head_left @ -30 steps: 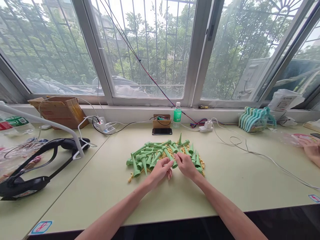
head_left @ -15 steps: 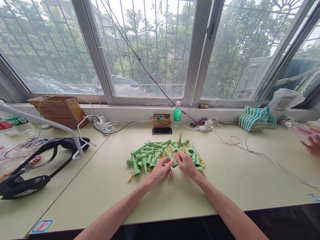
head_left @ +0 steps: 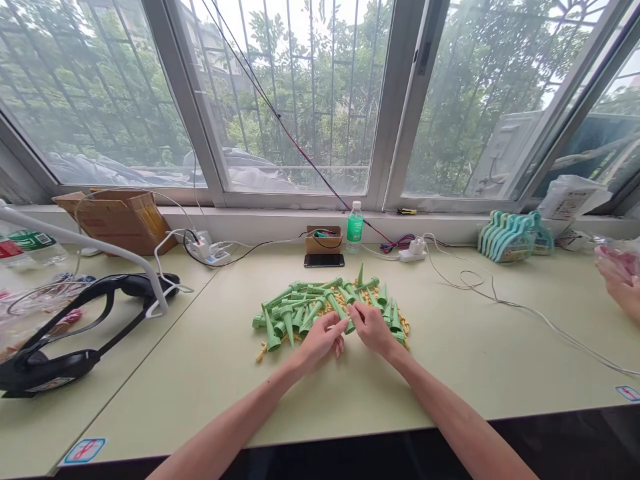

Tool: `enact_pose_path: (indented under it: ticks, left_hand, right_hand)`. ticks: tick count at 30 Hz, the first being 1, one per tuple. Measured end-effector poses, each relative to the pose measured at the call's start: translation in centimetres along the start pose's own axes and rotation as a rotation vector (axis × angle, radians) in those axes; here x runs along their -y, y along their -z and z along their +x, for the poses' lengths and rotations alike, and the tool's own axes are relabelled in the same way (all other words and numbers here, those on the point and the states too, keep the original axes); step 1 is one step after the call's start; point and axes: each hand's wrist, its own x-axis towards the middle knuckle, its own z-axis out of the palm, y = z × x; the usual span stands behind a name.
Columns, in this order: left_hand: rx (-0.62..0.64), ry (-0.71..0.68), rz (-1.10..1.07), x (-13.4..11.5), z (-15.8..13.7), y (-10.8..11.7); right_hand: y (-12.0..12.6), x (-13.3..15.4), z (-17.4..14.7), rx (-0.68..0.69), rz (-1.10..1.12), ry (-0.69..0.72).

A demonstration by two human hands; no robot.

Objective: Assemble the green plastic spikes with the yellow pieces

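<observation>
A heap of green plastic cone-shaped spikes [head_left: 287, 319], mixed with small yellow plastic pieces [head_left: 261, 353], lies on the table before me. At its front edge my left hand [head_left: 324, 337] is closed, thumb and forefinger at the end of a green spike [head_left: 349, 327]. My right hand [head_left: 371, 329] meets it from the other side, its fingers curled in a pinch. Whatever sits between those right fingertips is too small and covered to name. My fingers hide part of the heap behind them.
Behind the heap are a phone [head_left: 324, 261], a small cardboard box [head_left: 315, 244] and a green-labelled bottle [head_left: 355, 229]. A black headset [head_left: 95, 357] lies left; teal hangers [head_left: 507, 239] stand right. A cable [head_left: 545, 320] crosses the table near another person's hand [head_left: 623, 290].
My two hands stay almost still at the front of the heap. At the far right, the other person's hand has shifted and now shows with a pinkish clear bag.
</observation>
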Motion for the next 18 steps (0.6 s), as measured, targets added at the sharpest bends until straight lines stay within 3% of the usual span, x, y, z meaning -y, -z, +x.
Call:
enact_pose_path:
  ticks: [18]
  left_hand:
    - [0.017,0.011,-0.015,-0.14,0.06,-0.01]
  right_hand:
    - [0.08,0.31,0.01,-0.003,-0.014,-0.003]
